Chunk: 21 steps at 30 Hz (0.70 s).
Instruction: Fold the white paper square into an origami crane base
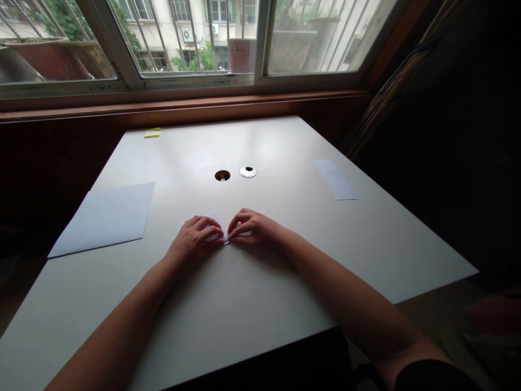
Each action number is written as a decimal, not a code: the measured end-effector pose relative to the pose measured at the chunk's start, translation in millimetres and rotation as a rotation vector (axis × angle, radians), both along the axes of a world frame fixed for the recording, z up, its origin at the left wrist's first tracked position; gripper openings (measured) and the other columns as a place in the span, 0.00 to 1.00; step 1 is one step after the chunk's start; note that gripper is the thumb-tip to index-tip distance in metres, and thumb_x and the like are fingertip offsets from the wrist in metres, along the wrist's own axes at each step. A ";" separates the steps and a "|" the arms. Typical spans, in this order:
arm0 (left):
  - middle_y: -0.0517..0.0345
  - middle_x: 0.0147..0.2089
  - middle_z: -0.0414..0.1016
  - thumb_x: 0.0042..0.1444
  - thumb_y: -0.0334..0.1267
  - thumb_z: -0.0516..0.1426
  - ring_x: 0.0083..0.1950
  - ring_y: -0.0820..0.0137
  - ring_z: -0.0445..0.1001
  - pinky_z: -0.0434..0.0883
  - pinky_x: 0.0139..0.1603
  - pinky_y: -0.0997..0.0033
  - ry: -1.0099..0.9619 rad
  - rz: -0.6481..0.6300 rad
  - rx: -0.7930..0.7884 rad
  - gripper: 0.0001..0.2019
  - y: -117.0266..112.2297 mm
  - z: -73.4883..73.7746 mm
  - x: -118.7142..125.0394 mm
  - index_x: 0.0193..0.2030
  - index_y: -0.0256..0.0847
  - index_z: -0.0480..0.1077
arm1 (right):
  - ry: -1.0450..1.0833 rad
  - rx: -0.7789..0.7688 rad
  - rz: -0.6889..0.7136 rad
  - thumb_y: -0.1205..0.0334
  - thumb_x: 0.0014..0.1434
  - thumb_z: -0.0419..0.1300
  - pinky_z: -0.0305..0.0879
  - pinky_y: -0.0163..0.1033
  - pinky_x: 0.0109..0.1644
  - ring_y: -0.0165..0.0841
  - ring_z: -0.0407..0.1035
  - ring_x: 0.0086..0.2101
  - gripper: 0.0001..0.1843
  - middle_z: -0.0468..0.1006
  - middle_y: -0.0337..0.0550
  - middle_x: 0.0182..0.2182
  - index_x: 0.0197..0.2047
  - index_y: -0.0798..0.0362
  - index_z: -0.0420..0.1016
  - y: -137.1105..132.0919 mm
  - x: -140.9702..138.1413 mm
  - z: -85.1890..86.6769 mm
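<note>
Head view: left hand and right hand side by side, near middle of white surface. Fingers of both curled down, tips pressing small folded paper, which lies flat between and under them. Fingertips of two hands almost touching. Cannot tell if they pinch paper or only press it.

Big paper sheet at left edge. Paper strip far right. Yellow note at back corner. Round hole and silver cap beyond hands. Window behind.
</note>
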<state>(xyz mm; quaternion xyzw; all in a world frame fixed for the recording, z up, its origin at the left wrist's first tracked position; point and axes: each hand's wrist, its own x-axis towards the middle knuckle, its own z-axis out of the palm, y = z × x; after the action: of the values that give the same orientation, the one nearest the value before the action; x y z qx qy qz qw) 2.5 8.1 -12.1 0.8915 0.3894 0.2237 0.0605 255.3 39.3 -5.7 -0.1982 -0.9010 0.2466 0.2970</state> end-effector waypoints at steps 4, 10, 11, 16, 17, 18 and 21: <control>0.57 0.49 0.76 0.64 0.47 0.58 0.50 0.64 0.70 0.67 0.53 0.60 0.002 0.004 -0.005 0.09 0.0 -0.3 -0.5 0.44 0.49 0.76 | 0.008 -0.011 0.002 0.62 0.60 0.65 0.70 0.42 0.48 0.35 0.69 0.42 0.07 0.82 0.42 0.40 0.41 0.44 0.84 -0.6 -0.8 -0.8; 0.56 0.47 0.76 0.64 0.47 0.58 0.49 0.63 0.69 0.67 0.52 0.61 0.006 0.023 -0.017 0.09 -0.5 -0.3 -0.3 0.44 0.49 0.76 | 0.003 -0.021 -0.001 0.62 0.60 0.66 0.70 0.42 0.48 0.35 0.69 0.42 0.06 0.82 0.43 0.40 0.40 0.45 0.84 -1.4 -0.7 0.3; 0.56 0.47 0.76 0.64 0.47 0.58 0.49 0.64 0.69 0.67 0.52 0.61 0.005 0.023 -0.018 0.09 -0.5 -0.3 -0.3 0.44 0.49 0.76 | 0.001 -0.020 0.001 0.62 0.60 0.66 0.70 0.42 0.48 0.35 0.69 0.42 0.06 0.82 0.43 0.40 0.40 0.45 0.84 -1.5 -0.6 1.0; 0.55 0.47 0.75 0.64 0.47 0.58 0.49 0.63 0.69 0.68 0.53 0.60 0.001 0.018 -0.028 0.09 -0.5 1.1 0.1 0.44 0.48 0.75 | -0.029 0.018 0.000 0.61 0.61 0.65 0.69 0.42 0.49 0.35 0.69 0.42 0.07 0.81 0.44 0.41 0.43 0.46 0.84 -1.5 -0.7 1.7; 0.55 0.47 0.75 0.64 0.47 0.58 0.49 0.63 0.69 0.68 0.53 0.60 -0.005 0.018 -0.033 0.09 -0.6 1.6 0.1 0.44 0.48 0.75 | -0.036 0.034 -0.003 0.61 0.61 0.65 0.69 0.42 0.49 0.35 0.69 0.42 0.08 0.80 0.44 0.41 0.43 0.46 0.83 -1.3 -1.0 0.8; 0.55 0.47 0.75 0.64 0.46 0.58 0.49 0.63 0.69 0.68 0.53 0.60 -0.015 0.017 -0.038 0.08 -0.7 2.0 0.2 0.44 0.48 0.75 | -0.043 0.055 -0.006 0.60 0.61 0.65 0.69 0.42 0.49 0.35 0.69 0.42 0.08 0.80 0.44 0.41 0.44 0.45 0.83 -0.9 -1.5 -0.4; 0.54 0.47 0.75 0.64 0.44 0.57 0.50 0.62 0.69 0.69 0.53 0.59 -0.056 0.016 -0.059 0.08 -0.7 2.1 -0.3 0.46 0.46 0.74 | -0.066 0.135 -0.006 0.59 0.61 0.65 0.69 0.41 0.47 0.34 0.68 0.41 0.08 0.79 0.45 0.41 0.45 0.44 0.83 0.1 -4.0 -3.8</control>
<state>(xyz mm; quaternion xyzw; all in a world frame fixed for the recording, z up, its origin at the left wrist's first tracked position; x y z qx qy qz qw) 2.2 7.3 -10.0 0.8795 0.4013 0.2374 0.0955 251.3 39.4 -9.5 -0.1887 -0.9242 0.1777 0.2804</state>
